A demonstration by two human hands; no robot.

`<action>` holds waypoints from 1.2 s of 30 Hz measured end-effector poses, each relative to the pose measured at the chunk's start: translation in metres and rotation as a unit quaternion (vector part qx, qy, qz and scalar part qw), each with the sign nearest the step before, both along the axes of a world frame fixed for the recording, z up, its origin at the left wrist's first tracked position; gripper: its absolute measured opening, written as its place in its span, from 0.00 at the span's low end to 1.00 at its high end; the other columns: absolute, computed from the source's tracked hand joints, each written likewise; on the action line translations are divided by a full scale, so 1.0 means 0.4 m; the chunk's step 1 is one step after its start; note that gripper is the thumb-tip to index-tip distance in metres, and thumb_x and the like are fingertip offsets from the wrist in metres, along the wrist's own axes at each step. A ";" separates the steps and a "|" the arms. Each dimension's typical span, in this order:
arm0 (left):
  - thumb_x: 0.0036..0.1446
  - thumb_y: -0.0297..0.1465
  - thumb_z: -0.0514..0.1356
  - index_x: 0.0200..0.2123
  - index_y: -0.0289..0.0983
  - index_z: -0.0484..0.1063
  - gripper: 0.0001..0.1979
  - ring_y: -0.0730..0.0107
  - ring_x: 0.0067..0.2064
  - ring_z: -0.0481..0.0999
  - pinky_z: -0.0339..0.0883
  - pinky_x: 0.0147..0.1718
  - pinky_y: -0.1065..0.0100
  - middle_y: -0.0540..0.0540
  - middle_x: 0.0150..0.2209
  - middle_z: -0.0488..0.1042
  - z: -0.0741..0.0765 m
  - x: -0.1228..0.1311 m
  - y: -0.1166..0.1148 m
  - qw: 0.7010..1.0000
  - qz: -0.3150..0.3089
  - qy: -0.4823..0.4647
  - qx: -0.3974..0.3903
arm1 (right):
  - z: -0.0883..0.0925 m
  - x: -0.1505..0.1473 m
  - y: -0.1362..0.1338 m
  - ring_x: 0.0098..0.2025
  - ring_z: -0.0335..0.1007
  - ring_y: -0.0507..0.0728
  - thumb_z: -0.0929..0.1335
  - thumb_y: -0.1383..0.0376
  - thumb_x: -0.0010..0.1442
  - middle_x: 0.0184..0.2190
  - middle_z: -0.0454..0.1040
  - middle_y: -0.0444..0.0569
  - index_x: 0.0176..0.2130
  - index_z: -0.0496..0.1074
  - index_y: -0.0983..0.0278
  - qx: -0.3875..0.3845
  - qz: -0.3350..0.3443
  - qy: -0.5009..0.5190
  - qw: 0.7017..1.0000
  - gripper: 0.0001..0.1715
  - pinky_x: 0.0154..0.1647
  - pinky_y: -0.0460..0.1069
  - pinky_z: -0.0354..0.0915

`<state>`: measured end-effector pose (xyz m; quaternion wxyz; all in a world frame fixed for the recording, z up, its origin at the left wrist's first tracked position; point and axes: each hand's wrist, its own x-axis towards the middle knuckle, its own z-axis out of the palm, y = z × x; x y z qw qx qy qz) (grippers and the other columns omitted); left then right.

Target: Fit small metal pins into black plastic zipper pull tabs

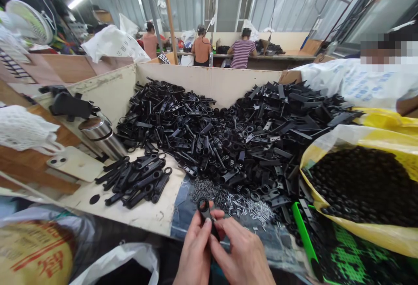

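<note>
Near the front edge of the table, my left hand (195, 250) grips a black ring-ended plastic part (204, 206), its ring pointing away from me. From the other side my right hand (240, 248) closes its thumb and fingers on the same part's body. Whether a smaller piece sits between those right fingertips cannot be seen. Just beyond my hands lie a heap of small dark pieces (207, 191) and a scatter of small silvery pins (253, 209), both on blue denim cloth (183, 215). A group of similar ring-ended parts (140, 180) rests to the left.
Large piles of black plastic parts (176, 124) fill the table's back. At left stand a steel flask (101, 135) and a phone (76, 163). On the right are a yellow sack (313, 154) of black pieces and a green tray (302, 228). Several people sit farther back.
</note>
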<state>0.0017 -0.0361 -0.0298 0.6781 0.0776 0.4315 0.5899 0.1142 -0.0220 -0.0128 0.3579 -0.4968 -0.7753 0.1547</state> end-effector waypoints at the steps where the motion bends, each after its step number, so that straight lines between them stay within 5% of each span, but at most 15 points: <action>1: 0.45 0.44 0.75 0.46 0.40 0.81 0.25 0.62 0.41 0.79 0.70 0.42 0.66 0.43 0.42 0.83 -0.004 0.004 -0.002 1.000 0.005 0.010 -0.007 | -0.007 -0.003 -0.002 0.26 0.78 0.54 0.62 0.63 0.68 0.28 0.78 0.45 0.35 0.73 0.61 0.001 -0.002 0.006 1.000 0.13 0.25 0.44 0.68; 6: 0.44 0.49 0.74 0.44 0.37 0.81 0.28 0.57 0.43 0.80 0.72 0.40 0.66 0.41 0.41 0.83 -0.013 0.005 -0.007 0.992 0.007 0.126 -0.022 | -0.036 -0.004 -0.017 0.28 0.80 0.57 0.64 0.65 0.67 0.31 0.80 0.50 0.40 0.76 0.63 -0.039 0.007 -0.018 0.999 0.11 0.27 0.46 0.69; 11: 0.47 0.55 0.68 0.45 0.36 0.79 0.31 0.62 0.34 0.78 0.71 0.30 0.69 0.43 0.34 0.81 -0.020 -0.013 -0.015 0.970 -0.052 0.235 -0.021 | 0.007 0.042 0.000 0.26 0.77 0.57 0.68 0.60 0.65 0.26 0.79 0.47 0.34 0.80 0.60 -0.187 0.036 -0.010 0.982 0.11 0.26 0.46 0.66; 16: 0.54 0.56 0.63 0.46 0.37 0.78 0.30 0.77 0.18 0.60 0.51 0.15 0.75 0.52 0.21 0.69 -0.011 -0.035 -0.053 0.943 -0.188 0.275 -0.010 | 0.028 0.064 0.039 0.24 0.72 0.53 0.74 0.54 0.57 0.29 0.77 0.43 0.45 0.78 0.60 -0.332 -0.002 0.174 0.927 0.18 0.24 0.45 0.64; 20: 0.53 0.50 0.67 0.49 0.41 0.79 0.25 0.68 0.25 0.70 0.65 0.24 0.70 0.45 0.28 0.78 0.003 -0.060 -0.094 0.911 -0.179 0.370 0.006 | -0.011 0.051 0.029 0.20 0.69 0.51 0.69 0.50 0.62 0.24 0.72 0.42 0.35 0.74 0.64 -0.418 0.110 0.272 0.860 0.19 0.23 0.45 0.62; 23: 0.56 0.47 0.66 0.41 0.43 0.81 0.16 0.63 0.28 0.72 0.68 0.33 0.67 0.46 0.23 0.76 0.017 -0.066 -0.101 0.880 -0.173 0.441 0.042 | -0.037 0.040 0.008 0.20 0.68 0.51 0.69 0.50 0.64 0.22 0.69 0.40 0.32 0.72 0.63 -0.418 0.108 0.280 0.858 0.20 0.24 0.45 0.61; 26: 0.63 0.46 0.58 0.35 0.40 0.78 0.17 0.68 0.20 0.66 0.61 0.23 0.69 0.51 0.18 0.70 0.033 -0.064 -0.080 0.866 -0.264 0.423 0.050 | -0.049 0.035 0.001 0.23 0.65 0.50 0.69 0.51 0.64 0.24 0.67 0.40 0.31 0.71 0.63 -0.371 0.080 0.264 0.887 0.19 0.25 0.44 0.60; 28: 0.64 0.45 0.57 0.42 0.40 0.78 0.17 0.69 0.21 0.69 0.63 0.22 0.70 0.48 0.25 0.75 0.043 -0.068 -0.062 0.864 -0.301 0.400 0.045 | -0.049 0.036 0.009 0.26 0.63 0.51 0.70 0.53 0.63 0.26 0.66 0.41 0.29 0.70 0.63 -0.326 0.067 0.249 0.909 0.18 0.26 0.45 0.60; 30: 0.63 0.42 0.59 0.47 0.41 0.78 0.16 0.62 0.34 0.79 0.71 0.34 0.68 0.43 0.39 0.81 0.051 -0.081 -0.050 0.864 -0.278 0.416 0.064 | -0.046 0.039 0.023 0.28 0.61 0.52 0.70 0.55 0.61 0.27 0.65 0.42 0.28 0.69 0.63 -0.294 0.053 0.251 0.921 0.17 0.28 0.45 0.59; 32: 0.60 0.40 0.63 0.45 0.42 0.81 0.13 0.55 0.47 0.78 0.69 0.47 0.66 0.41 0.48 0.80 0.054 -0.097 -0.046 0.868 -0.234 0.430 0.087 | -0.041 0.042 0.038 0.28 0.59 0.52 0.71 0.53 0.60 0.26 0.64 0.41 0.29 0.70 0.63 -0.306 0.039 0.274 0.911 0.17 0.28 0.45 0.58; 36: 0.59 0.42 0.65 0.36 0.42 0.83 0.11 0.57 0.34 0.76 0.70 0.36 0.66 0.42 0.34 0.80 0.041 -0.109 -0.059 0.893 -0.201 0.395 0.079 | -0.044 0.024 0.056 0.27 0.56 0.52 0.71 0.48 0.58 0.24 0.62 0.39 0.32 0.70 0.63 -0.372 0.039 0.318 0.871 0.21 0.28 0.46 0.56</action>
